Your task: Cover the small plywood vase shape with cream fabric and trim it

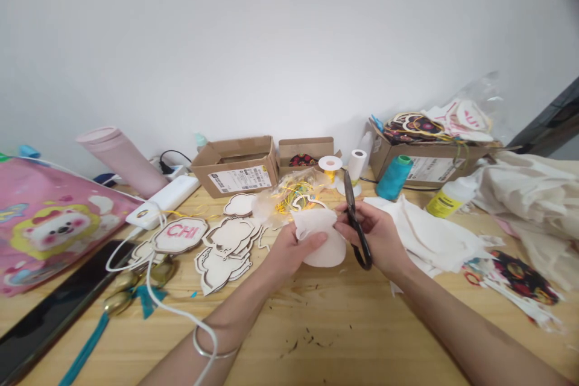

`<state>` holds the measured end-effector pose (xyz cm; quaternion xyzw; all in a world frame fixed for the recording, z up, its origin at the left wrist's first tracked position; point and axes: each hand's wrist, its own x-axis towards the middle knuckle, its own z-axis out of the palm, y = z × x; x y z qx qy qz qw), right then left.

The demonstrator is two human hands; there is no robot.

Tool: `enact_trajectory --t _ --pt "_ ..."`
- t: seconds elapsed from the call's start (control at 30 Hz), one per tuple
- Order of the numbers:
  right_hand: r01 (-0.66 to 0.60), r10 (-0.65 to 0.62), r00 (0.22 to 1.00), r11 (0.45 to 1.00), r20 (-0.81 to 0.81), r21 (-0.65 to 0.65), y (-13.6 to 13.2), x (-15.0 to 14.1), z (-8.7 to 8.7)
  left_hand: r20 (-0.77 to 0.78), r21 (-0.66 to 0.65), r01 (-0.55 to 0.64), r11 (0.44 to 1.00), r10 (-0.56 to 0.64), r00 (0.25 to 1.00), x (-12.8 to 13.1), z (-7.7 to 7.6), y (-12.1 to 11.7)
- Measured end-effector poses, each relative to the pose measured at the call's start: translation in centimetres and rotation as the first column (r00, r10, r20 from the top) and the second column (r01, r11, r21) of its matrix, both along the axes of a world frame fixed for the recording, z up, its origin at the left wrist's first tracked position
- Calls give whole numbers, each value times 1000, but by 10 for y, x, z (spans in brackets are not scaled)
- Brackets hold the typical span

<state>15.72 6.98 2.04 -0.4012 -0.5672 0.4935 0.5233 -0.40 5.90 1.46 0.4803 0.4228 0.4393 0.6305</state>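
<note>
My left hand pinches a small piece of white fabric with the thumb on top. The cloth has a rounded lower edge and hangs above the middle of the table. In my right hand is a pair of black scissors, blades pointing up and away from me. My right fingers also come up against the cloth's right edge; whether they grip it I cannot tell. Just beyond the cloth lie a pale cut-out frame and tangled yellow cord in clear plastic.
Flat wooden cut-outs and a "CHI" plaque lie left. Cardboard boxes line the wall. A teal thread cone, a glue bottle and white cloth are right. A white cable crosses my left forearm.
</note>
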Motion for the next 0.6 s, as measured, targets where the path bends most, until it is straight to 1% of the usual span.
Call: enact_trajectory --t 0.1,0.27,0.37,0.43,0.5,0.6 --pt "65 -68 996 996 56 60 -2 -2 3 25 -22 22 1000 -21 999 0 -3 0" --pt "154 -164 983 981 82 120 -5 -7 5 177 -65 58 996 -46 983 2 -4 -1" --pt "210 -226 966 969 124 127 -1 -3 1 238 -92 44 995 -21 971 1 0 -3" --pt "242 -254 958 965 131 98 4 4 -1 272 -106 15 994 15 962 0 3 -4" --pt "224 -227 966 974 127 37 8 9 -1 293 -118 -12 993 46 955 -2 3 -4" --pt "137 -129 982 990 141 -45 10 11 1 300 -140 -29 990 70 951 -4 1 -2"
